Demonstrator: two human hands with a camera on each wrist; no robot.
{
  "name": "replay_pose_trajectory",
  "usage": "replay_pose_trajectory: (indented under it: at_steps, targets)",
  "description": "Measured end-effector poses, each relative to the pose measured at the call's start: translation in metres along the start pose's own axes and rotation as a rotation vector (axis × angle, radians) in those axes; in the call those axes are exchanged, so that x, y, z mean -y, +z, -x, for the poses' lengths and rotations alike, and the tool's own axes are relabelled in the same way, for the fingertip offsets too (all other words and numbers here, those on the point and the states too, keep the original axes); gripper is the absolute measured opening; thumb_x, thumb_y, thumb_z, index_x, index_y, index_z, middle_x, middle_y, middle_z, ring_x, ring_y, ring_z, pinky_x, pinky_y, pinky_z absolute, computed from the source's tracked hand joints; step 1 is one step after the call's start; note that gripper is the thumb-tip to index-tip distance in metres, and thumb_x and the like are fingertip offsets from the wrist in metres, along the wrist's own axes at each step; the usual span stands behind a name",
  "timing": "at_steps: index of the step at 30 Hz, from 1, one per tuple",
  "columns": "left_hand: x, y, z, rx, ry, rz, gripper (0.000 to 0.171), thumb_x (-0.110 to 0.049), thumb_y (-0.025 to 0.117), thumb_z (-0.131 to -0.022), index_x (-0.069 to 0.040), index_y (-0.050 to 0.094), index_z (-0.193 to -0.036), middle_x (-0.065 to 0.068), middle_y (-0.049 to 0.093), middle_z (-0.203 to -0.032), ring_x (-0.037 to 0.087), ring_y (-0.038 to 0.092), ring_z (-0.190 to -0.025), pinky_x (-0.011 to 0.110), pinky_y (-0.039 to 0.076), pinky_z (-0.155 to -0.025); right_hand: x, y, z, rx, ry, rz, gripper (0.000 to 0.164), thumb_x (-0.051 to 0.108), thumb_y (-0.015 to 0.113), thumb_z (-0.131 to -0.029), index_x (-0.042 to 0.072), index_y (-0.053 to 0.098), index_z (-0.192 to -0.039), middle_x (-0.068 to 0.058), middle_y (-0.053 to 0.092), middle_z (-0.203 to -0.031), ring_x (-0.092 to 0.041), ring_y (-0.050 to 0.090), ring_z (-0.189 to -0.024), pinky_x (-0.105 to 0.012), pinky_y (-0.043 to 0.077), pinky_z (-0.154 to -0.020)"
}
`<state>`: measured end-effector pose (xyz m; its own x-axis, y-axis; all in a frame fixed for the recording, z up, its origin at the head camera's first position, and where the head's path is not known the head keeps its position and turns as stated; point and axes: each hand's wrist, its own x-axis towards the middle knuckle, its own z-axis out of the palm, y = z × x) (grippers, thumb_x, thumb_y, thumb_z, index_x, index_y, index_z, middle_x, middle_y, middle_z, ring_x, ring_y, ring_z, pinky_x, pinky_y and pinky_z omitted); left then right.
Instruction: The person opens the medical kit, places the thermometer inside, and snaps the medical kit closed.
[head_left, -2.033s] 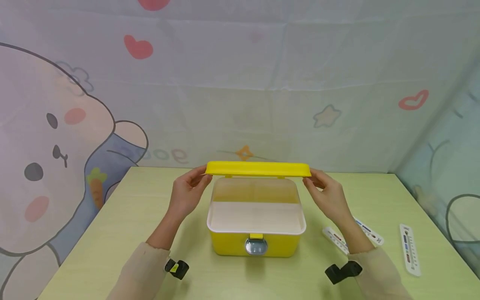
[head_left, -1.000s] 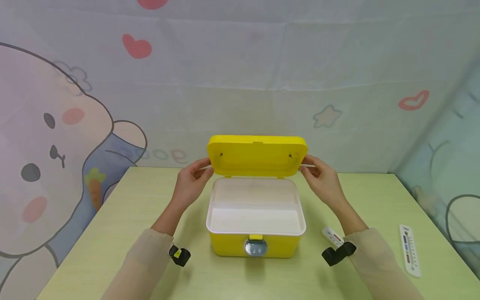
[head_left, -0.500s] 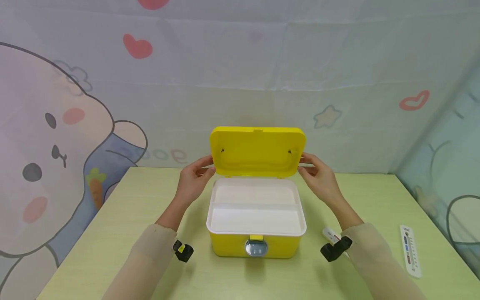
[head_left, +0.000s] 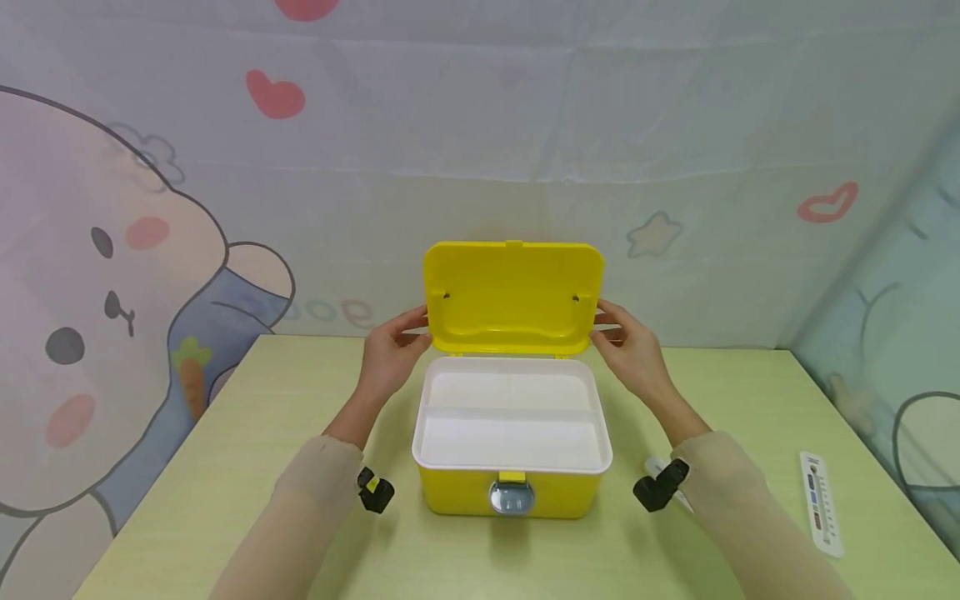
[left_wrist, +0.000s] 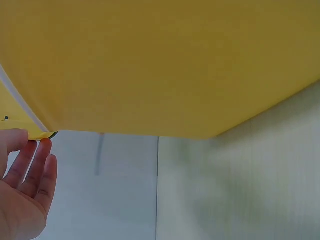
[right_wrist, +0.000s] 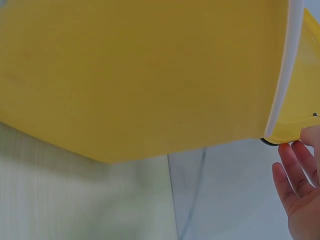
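Observation:
A yellow storage box (head_left: 450,492) with a white tray inside stands mid-table, its clear latch (head_left: 512,497) facing front. Its yellow lid (head_left: 513,296) is raised nearly upright on the back hinges, inner face showing. My left hand (head_left: 390,358) holds the lid's left edge low down, thumb in front and fingers behind. On the opposite side my right hand (head_left: 633,354) grips the right edge the same way. Both wrist views are mostly filled by the box's side wall; at their outer edges, the left thumb (left_wrist: 17,139) and right fingers (right_wrist: 295,167) meet the lid.
A flat white strip (head_left: 821,504) with a printed scale and coloured blocks lies at the table's right. Another white strip (head_left: 657,465) is partly covered by the right sleeve. A printed cloth backdrop (head_left: 510,125) hangs behind the table (head_left: 247,467).
The lid has swung up and back from nearly level to nearly upright, both hands moving with it. The forearms have shifted forward and inward, and the right sleeve now covers more of the strips.

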<state>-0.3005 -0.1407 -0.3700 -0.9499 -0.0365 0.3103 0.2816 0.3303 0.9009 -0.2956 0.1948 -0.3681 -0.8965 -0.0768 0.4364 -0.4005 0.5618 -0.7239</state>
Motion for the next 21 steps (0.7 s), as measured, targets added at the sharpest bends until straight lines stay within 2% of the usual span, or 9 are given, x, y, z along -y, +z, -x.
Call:
replay_pose_trajectory:
  at_steps: [8, 21]
  targets:
    - [0.003, 0.002, -0.006, -0.006, -0.006, -0.04, 0.041, -0.01, 0.064, -0.085, -0.018, 0.06, -0.125, 0.009, 0.066, -0.109, 0.025, 0.066, -0.086, 0.032, 0.056, -0.074, -0.001, 0.003, -0.006, 0.028, 0.038, 0.018, 0.048, 0.014, 0.057, -0.09, 0.014, 0.045, -0.137, -0.016, 0.061, -0.112, -0.03, 0.064, -0.09, -0.041, 0.055, -0.074]
    - [0.009, 0.007, -0.012, 0.003, -0.045, -0.059, 0.041, -0.012, 0.063, -0.086, -0.017, 0.059, -0.126, 0.01, 0.065, -0.109, 0.026, 0.064, -0.091, 0.033, 0.055, -0.077, -0.006, 0.006, -0.014, 0.051, 0.079, 0.051, 0.048, 0.014, 0.056, -0.091, 0.012, 0.045, -0.137, -0.018, 0.062, -0.111, -0.032, 0.063, -0.093, -0.042, 0.054, -0.078]
